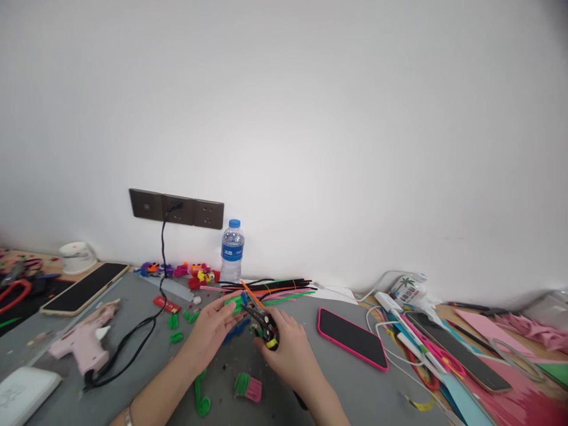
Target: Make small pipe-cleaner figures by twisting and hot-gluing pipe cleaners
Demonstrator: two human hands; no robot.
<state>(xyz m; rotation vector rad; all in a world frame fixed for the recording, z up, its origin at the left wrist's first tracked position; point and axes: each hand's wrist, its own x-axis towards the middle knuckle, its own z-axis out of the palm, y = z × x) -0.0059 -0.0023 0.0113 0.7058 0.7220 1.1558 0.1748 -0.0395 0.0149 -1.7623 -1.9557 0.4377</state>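
Observation:
My left hand [211, 322] pinches a bent green pipe cleaner piece [235, 305] with a bit of blue at its end. My right hand [293, 346] is wrapped round a pair of pliers [264, 321], whose jaws point at the green piece; whether they touch it I cannot tell. Just below my hands lie a blue pipe cleaner piece [237, 331], a green and pink bundle [248, 387] and a curled green piece [203, 405]. Small green pieces [173, 321] rest left of my left hand.
Behind my hands are pipe cleaners [284, 288] and a water bottle [232, 251]. A pink glue gun [86, 346] with a black cord [142, 323] lies left, near a phone [86, 289]. To the right are a pink-edged phone [352, 338], white cables and scissors [444, 357].

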